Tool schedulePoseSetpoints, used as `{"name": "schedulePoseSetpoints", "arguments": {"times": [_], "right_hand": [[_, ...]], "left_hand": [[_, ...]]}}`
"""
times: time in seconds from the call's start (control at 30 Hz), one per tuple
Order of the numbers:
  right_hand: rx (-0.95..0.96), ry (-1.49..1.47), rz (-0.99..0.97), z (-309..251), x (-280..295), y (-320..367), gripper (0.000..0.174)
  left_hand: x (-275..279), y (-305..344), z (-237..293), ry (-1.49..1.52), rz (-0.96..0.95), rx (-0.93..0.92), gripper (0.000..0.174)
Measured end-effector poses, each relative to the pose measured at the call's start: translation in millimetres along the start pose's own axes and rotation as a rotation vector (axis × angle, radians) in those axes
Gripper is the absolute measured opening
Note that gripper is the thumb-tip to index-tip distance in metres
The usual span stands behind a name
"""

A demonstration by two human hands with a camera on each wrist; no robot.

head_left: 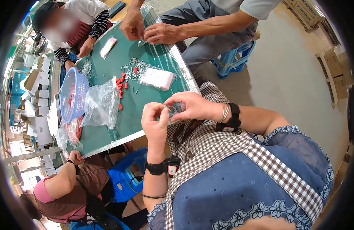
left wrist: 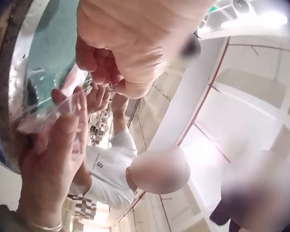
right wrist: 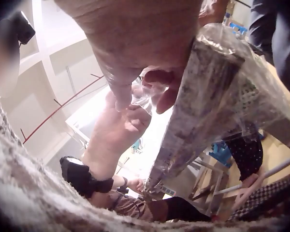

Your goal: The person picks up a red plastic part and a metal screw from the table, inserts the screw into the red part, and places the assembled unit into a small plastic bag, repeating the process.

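Observation:
Near the table's front edge, a small clear plastic bag (head_left: 179, 109) is between my two hands. My left hand (head_left: 152, 120) pinches its edge between thumb and forefinger. The right hand (head_left: 194, 106) holds the other side, thumb below and fingers above. In the left wrist view the bag's clear film (left wrist: 63, 110) rises from the right hand's fingers. Part of the film (right wrist: 144, 100) also shows between both hands in the right wrist view. Just beyond lies a stack of flat bags (head_left: 158, 78), white and pink, beside a scatter of grey screws (head_left: 135, 66) and red plastic pieces (head_left: 120, 87).
A lilac basket (head_left: 75, 96) and a large clear bag (head_left: 102, 105) stand on the green table (head_left: 133, 124) at left. Across it, one person's hands (head_left: 159, 33) work at the far edge; others sit at the left. Blue stools (head_left: 127, 180) stand on the floor.

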State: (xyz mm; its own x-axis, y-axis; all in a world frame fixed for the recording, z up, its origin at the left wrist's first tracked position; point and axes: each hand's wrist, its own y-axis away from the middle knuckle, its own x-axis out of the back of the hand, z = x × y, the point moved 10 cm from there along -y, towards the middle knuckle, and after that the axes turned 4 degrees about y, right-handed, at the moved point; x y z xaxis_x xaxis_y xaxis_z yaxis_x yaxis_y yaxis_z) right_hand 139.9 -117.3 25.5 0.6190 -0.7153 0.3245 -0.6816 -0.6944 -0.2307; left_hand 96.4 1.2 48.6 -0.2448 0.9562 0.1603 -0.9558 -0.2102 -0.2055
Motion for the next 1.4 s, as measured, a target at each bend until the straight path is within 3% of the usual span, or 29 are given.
{"name": "schedulePoseSetpoints", "arguments": {"times": [0.13,0.27,0.33,0.47,0.57,0.63,0.7,0.77,0.83,0.97,1.07,1.27,1.37,1.4], "right_hand": [[0.022,-0.009,0.026,0.0,-1.2,1.3,0.045],[0.011,-0.025,0.033,-0.5,1.0,1.3,0.045],[0.012,-0.027,0.029,0.1,0.3,1.0,0.045],[0.007,-0.002,0.019,0.9,-0.4,-0.5,0.045],[0.038,0.012,0.013,0.1,-2.6,-1.0,0.045],[-0.043,-0.003,-0.029,5.2,-2.6,-2.2,0.044],[-0.037,-0.002,-0.029,5.7,-2.6,-2.1,0.044],[0.021,0.032,-0.002,0.8,-4.3,-0.6,0.044],[0.024,0.031,0.002,-0.8,-3.2,-0.7,0.043],[-0.013,0.001,-0.023,3.2,-6.1,0.5,0.043],[0.018,-0.006,-0.012,0.8,-5.3,-0.7,0.043],[0.008,0.013,-0.036,-1.9,-5.8,-0.3,0.042],[0.016,0.007,-0.039,-2.4,-4.4,-0.9,0.042],[0.03,-0.013,-0.025,-3.6,-2.6,-0.4,0.042]], "left_hand": [[-3.3,7.6,8.9,-0.167,-0.027,-0.108,0.012],[-1.2,6.7,12.5,-0.193,-0.034,-0.078,0.012],[13.9,5.5,5.8,-0.094,0.04,-0.07,0.011],[67.2,-7.5,-20.8,-0.207,0.246,0.049,0.005],[105.6,-31.6,-13.8,-0.755,0.309,-0.117,0.01],[122.2,-45.9,-28.8,-0.874,0.295,-0.023,0.015],[111.8,-56.0,-31.2,-1.335,0.217,-0.168,0.02],[113.1,-60.9,-39.2,-1.351,0.192,-0.141,0.022],[116.2,-68.9,-52.6,-1.425,0.147,0.017,0.018],[118.7,-70.7,-57.0,-1.444,0.11,0.082,0.018],[121.2,-59.8,-48.9,-1.391,0.125,-0.026,0.012],[129.7,-56.3,-54.5,-1.389,0.078,0.068,0.013],[113.7,-67.5,-45.3,-1.368,0.016,-0.012,0.014],[112.4,-73.0,-36.7,-1.242,0.086,-0.063,0.014]]}}
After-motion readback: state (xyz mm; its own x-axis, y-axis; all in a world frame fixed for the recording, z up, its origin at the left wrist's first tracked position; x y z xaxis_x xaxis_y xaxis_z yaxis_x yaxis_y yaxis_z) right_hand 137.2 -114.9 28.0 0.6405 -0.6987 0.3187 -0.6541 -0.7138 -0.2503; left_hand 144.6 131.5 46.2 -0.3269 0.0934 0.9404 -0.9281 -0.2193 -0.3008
